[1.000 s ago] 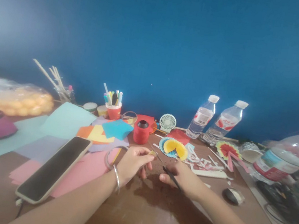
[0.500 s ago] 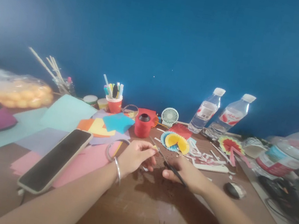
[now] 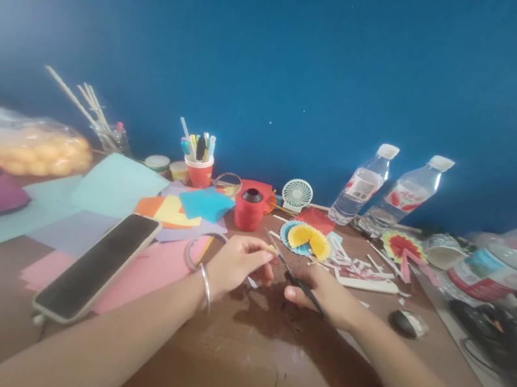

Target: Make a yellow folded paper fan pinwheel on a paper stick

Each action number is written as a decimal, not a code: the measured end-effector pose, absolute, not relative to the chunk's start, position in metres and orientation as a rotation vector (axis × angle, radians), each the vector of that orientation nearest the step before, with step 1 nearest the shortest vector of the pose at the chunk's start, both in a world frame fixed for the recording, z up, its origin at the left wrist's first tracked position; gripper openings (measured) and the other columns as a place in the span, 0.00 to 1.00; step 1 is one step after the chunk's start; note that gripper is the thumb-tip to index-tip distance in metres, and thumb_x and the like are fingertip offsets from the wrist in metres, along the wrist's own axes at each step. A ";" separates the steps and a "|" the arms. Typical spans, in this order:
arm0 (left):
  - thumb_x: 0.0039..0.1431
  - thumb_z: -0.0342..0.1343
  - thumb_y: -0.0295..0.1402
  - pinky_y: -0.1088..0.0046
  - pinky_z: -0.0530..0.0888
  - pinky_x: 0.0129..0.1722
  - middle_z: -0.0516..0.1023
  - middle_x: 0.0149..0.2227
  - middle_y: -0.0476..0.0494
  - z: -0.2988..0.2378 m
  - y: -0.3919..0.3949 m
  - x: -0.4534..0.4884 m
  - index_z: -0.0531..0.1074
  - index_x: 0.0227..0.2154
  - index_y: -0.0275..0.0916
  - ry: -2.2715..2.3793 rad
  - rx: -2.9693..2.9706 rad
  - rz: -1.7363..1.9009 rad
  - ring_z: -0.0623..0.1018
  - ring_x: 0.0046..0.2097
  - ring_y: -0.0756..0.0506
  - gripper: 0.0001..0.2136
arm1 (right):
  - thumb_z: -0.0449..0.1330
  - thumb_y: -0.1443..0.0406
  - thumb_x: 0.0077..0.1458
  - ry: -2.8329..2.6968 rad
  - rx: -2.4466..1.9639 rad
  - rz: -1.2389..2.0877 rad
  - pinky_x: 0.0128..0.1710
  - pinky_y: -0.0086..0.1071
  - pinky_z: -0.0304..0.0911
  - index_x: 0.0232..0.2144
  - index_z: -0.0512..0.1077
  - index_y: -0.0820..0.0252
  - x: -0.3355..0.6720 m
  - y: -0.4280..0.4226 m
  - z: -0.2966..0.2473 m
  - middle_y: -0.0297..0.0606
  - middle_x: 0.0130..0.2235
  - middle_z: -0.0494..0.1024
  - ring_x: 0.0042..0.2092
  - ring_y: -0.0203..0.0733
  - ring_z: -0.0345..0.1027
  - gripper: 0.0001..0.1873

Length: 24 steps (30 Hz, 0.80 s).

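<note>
My left hand (image 3: 237, 264), with a silver bangle on the wrist, pinches a small yellowish scrap of paper (image 3: 271, 249) between thumb and fingers. My right hand (image 3: 321, 291) is closed round black-handled scissors (image 3: 286, 267), whose blades point up and left at the scrap. Both hands hover low over the brown table (image 3: 240, 362), close together. Just beyond them lie a yellow and blue pleated paper fan (image 3: 306, 238) and a red spool (image 3: 249, 210).
A phone (image 3: 95, 266) lies on pink paper (image 3: 151, 271) at the left, among coloured sheets. A red cup of pens (image 3: 199, 167), a small white fan (image 3: 296, 194), two water bottles (image 3: 364, 185) and paper scraps stand behind. A large jug (image 3: 504, 264) and cables are at the right.
The view has tilted so that the table's things sit a little higher and further left or right. The hands stay together; the scissor blades have come closer to the scrap.
</note>
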<state>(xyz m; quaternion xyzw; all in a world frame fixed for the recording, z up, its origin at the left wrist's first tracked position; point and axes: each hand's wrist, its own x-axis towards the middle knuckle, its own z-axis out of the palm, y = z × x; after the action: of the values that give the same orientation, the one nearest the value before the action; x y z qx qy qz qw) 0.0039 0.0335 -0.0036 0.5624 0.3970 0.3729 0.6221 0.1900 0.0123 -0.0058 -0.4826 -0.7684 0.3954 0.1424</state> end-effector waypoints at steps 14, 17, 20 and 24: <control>0.48 0.50 0.35 0.79 0.63 0.20 0.71 0.16 0.49 -0.003 0.033 0.004 0.69 0.22 0.35 0.911 1.299 0.862 0.69 0.19 0.54 0.08 | 0.49 0.45 0.45 -2.214 -1.414 1.137 0.21 0.25 0.41 0.16 0.56 0.62 0.190 0.014 -0.007 0.27 0.18 0.52 0.22 0.29 0.43 0.26; 0.48 0.50 0.35 0.80 0.63 0.20 0.71 0.16 0.49 -0.004 0.034 0.004 0.69 0.22 0.35 0.904 1.297 0.868 0.69 0.19 0.53 0.08 | 0.49 0.45 0.44 -2.207 -1.419 1.129 0.20 0.25 0.40 0.16 0.55 0.62 0.190 0.014 -0.006 0.26 0.18 0.50 0.22 0.29 0.43 0.26; 0.48 0.51 0.35 0.80 0.63 0.20 0.71 0.16 0.49 -0.004 0.034 0.004 0.69 0.22 0.35 0.917 1.305 0.864 0.69 0.19 0.53 0.09 | 0.49 0.44 0.44 -2.207 -1.425 1.129 0.20 0.25 0.40 0.15 0.55 0.62 0.190 0.014 -0.005 0.26 0.17 0.51 0.21 0.29 0.43 0.27; 0.48 0.51 0.36 0.80 0.64 0.20 0.71 0.16 0.49 -0.003 0.034 0.004 0.69 0.21 0.35 0.911 1.302 0.867 0.69 0.19 0.54 0.09 | 0.49 0.44 0.44 -2.221 -1.434 1.095 0.20 0.25 0.40 0.14 0.54 0.62 0.189 0.014 -0.004 0.26 0.17 0.50 0.21 0.29 0.42 0.27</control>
<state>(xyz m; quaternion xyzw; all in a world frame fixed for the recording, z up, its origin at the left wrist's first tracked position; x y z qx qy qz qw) 0.0041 0.0336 -0.0032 0.5657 0.3957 0.3766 0.6177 0.1887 0.0136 -0.0043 -0.4961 -0.7686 0.3791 0.1395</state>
